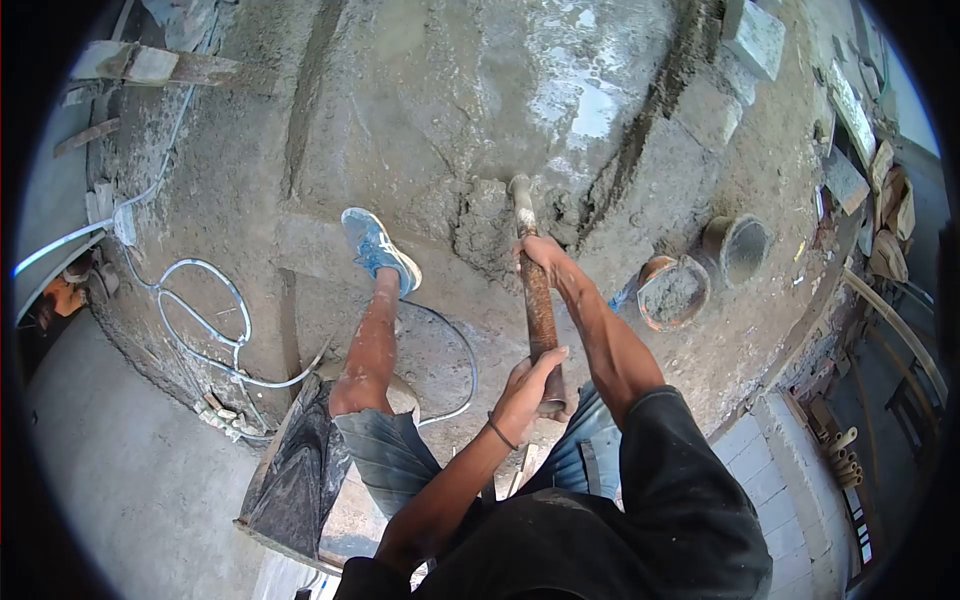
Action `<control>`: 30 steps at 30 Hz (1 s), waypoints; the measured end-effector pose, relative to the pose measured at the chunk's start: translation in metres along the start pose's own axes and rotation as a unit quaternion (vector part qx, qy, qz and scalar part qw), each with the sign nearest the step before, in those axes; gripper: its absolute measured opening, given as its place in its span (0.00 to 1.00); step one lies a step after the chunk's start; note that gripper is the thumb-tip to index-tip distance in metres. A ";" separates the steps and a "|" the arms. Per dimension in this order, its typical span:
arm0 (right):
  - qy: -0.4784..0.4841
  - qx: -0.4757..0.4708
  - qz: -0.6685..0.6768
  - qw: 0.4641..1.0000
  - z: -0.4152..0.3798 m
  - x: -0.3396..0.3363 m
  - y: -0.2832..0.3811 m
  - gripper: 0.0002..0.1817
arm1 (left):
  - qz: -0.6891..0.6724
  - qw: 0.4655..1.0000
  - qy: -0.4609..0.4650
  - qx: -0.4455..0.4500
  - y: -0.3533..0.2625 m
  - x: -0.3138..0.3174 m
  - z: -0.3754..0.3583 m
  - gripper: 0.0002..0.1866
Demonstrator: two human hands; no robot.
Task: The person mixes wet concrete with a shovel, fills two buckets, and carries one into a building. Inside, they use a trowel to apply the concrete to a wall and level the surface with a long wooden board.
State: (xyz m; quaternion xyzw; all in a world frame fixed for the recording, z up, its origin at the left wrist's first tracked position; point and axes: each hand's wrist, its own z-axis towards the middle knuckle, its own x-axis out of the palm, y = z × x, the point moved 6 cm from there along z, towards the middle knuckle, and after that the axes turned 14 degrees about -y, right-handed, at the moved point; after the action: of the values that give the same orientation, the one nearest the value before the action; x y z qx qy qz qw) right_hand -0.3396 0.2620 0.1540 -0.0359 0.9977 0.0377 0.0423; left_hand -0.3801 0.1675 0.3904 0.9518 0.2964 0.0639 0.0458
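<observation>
Both of my hands grip a long rusty pipe handle (pixel 540 310) that slants away from my body. My right hand (pixel 540 256) is wrapped round its upper part. Lower down, near the open butt end, my left hand (pixel 529 388) holds it, a dark band at the wrist. At its far end the handle narrows to a grey, mortar-caked neck (pixel 522 190) that meets a heap of wet mortar (pixel 485 225). Whatever tool head is there cannot be made out. My foot in a blue shoe (pixel 377 248) stands left of the heap.
Two round buckets, one with mortar (pixel 674 293) and one grey (pixel 740 250), stand at right. A pale hose (pixel 205 310) loops across the left floor. Concrete blocks (pixel 752 40) lie upper right. A dark sheet-lined trough (pixel 295 480) is by my left leg. Wet cement (pixel 580 100) shines ahead.
</observation>
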 end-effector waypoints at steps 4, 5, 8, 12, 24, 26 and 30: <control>0.059 0.062 0.097 0.992 -0.070 -0.122 -0.001 0.05 | 0.073 0.971 0.210 -0.084 0.060 0.106 -0.059 0.24; 0.072 0.084 0.131 0.985 -0.097 -0.156 -0.005 0.06 | 0.113 0.962 0.235 -0.077 0.079 0.128 -0.077 0.26; -0.013 0.019 0.174 0.985 -0.190 -0.262 -0.007 0.07 | 0.218 0.912 0.331 -0.102 0.146 0.174 -0.123 0.28; -0.144 -0.088 0.257 0.952 -0.282 -0.366 -0.019 0.07 | 0.369 0.813 0.450 -0.026 0.202 0.193 -0.154 0.33; -0.478 -0.243 0.371 0.758 -0.069 -0.470 -0.047 0.16 | 0.700 0.509 -0.036 0.500 0.112 0.209 0.187 0.27; -0.474 -0.250 0.395 0.746 -0.071 -0.467 -0.061 0.18 | 0.718 0.508 -0.028 0.475 0.119 0.193 0.204 0.27; -0.452 -0.301 0.464 0.700 -0.116 -0.472 -0.059 0.18 | 0.623 0.546 0.026 0.559 0.118 0.205 0.188 0.28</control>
State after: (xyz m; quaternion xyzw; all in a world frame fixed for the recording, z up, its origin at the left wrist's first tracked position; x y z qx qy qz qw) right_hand 0.1247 0.2270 0.3061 0.4421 0.6847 0.3626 0.4521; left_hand -0.1188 0.1781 0.2388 0.7286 -0.3945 -0.0771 -0.5547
